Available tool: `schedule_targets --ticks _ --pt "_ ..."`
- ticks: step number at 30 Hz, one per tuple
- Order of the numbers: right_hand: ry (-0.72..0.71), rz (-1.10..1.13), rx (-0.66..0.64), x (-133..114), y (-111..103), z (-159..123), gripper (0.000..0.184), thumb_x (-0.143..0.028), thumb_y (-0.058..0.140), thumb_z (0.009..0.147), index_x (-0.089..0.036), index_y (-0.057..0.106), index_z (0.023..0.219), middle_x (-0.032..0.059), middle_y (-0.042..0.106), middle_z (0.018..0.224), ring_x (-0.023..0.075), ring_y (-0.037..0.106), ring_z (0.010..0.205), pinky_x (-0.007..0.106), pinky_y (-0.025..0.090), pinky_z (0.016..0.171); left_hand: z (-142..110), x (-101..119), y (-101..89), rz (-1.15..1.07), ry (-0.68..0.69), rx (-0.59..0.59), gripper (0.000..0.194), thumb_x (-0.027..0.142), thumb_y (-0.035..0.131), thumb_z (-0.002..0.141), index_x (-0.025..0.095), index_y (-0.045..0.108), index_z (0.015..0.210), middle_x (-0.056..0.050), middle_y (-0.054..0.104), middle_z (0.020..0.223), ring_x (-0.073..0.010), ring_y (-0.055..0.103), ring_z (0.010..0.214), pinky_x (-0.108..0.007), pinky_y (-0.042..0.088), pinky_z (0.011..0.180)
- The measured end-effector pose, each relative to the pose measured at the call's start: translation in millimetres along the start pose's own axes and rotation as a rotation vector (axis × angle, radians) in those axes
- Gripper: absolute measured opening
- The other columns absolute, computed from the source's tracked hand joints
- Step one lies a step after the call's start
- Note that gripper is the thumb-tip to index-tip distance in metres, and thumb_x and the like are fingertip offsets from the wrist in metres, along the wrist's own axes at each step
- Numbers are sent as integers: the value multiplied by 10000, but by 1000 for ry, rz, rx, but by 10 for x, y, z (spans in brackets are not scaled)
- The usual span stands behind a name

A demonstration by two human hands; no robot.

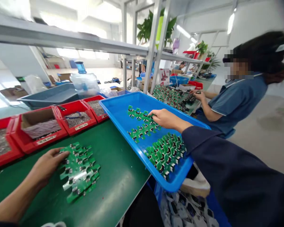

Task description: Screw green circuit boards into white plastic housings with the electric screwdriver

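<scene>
Right hand (167,119), nearly closed, pinches the end of a strip of green circuit boards (138,114) inside the blue tray (115,108); a stack of boards (165,153) fills its near corner. Left hand (44,165), half open, touches a cluster of circuit boards (79,170) on the green worktop (118,157), between red bins (41,126) and the front edge. Moving the strip calls for clearing the neighbouring row (143,130).
</scene>
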State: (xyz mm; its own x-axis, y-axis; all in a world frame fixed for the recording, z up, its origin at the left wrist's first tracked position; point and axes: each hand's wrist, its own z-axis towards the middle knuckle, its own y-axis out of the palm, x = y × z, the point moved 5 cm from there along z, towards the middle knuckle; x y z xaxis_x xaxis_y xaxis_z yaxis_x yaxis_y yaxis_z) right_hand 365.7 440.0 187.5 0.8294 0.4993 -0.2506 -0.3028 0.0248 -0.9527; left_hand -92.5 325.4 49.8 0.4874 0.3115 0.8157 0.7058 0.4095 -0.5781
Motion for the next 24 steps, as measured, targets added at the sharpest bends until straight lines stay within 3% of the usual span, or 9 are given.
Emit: schedule_targets --ticks 3,5,8,10,13,15,18,21,24 --pt "39 113 80 -91 -166 71 372 -165 431 872 -96 716 1102 26 644 661 152 542 571 261 402 592 -6 -25 67 -9 -31 -59 463 527 738 608 173 672 899 15 733 669 -205 676 631 -307 543 595" --pt "40 199 102 -264 -253 80 369 -204 414 888 -101 696 1102 4 606 642 128 503 529 238 390 532 17 -17 73 16 -22 -37 405 449 745 586 160 674 861 -37 731 683 -266 691 666 -381 558 645" --pt "65 535 118 -677 -338 17 312 -263 474 881 -130 685 1070 -10 583 680 107 495 539 211 390 501 42 99 -3 47 65 45 379 376 742 562 135 686 849 -153 741 904 -375 695 938 -495 539 872" --pt "107 825 114 -1018 -352 -76 259 -295 565 849 -152 695 1022 -28 546 660 100 477 537 201 378 487 -4 253 -116 49 157 93 445 372 719 607 125 699 977 -184 697 1138 -384 615 1166 -505 474 1025" --pt "136 1103 69 -1569 -264 -244 269 -306 651 808 -152 710 1021 -33 539 616 97 456 499 207 348 458 -254 546 -361 16 274 124 563 426 620 783 140 607 1268 -159 610 1327 -314 600 1219 -463 497 1037" --pt "190 1292 11 -1892 -64 -338 314 -322 667 799 -162 704 1066 -7 611 662 118 521 524 221 393 482 -547 754 -551 -27 390 152 572 407 550 883 192 480 1409 -114 575 1394 -251 584 1257 -404 503 1050" --pt "307 1595 -79 -2267 443 -404 330 -336 678 780 -184 699 1073 5 665 714 145 590 588 239 451 541 -1092 1022 -713 142 823 153 566 203 558 901 254 444 1453 -89 439 1537 -265 406 1427 -463 377 1174" --pt "415 1788 -188 -2519 1022 -378 268 -292 694 715 -160 715 947 13 673 706 142 580 580 236 442 532 -1390 916 -658 483 1046 74 591 103 543 904 251 440 1467 -86 386 1583 -285 294 1488 -501 332 1196" --pt "459 1835 -330 -2708 1448 -299 211 -245 708 644 -135 715 824 7 643 640 135 553 550 227 421 506 -1392 661 -675 550 1092 198 566 119 596 914 213 450 1452 -126 488 1511 -299 343 1466 -525 323 1189"
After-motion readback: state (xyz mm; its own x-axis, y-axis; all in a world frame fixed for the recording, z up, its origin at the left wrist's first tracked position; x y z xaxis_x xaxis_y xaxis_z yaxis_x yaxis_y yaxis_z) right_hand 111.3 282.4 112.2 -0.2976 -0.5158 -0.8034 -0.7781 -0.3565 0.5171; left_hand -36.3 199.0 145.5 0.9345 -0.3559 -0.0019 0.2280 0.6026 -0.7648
